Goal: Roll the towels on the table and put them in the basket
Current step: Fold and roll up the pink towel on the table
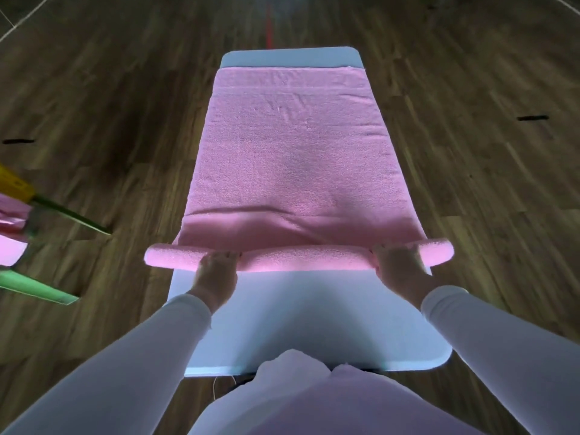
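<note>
A pink towel (292, 152) lies flat along a narrow white table (301, 315), reaching almost to its far end. Its near end is wound into a thin roll (301, 262) that sticks out past both table sides. My left hand (216, 277) rests on the roll's left part with the fingertips curled over its top. On the roll's right part lies my right hand (398, 268), fingers likewise over the top. The basket is only partly in view at the left edge, as a coloured frame (18, 189) holding pink cloth (11, 221).
Dark wooden floor (94, 105) surrounds the table on all sides. Green and yellow bars (37, 288) of the frame jut in from the left edge. Black tape marks (532, 117) and a red line (269, 29) lie on the floor. Bare tabletop shows between the roll and my body.
</note>
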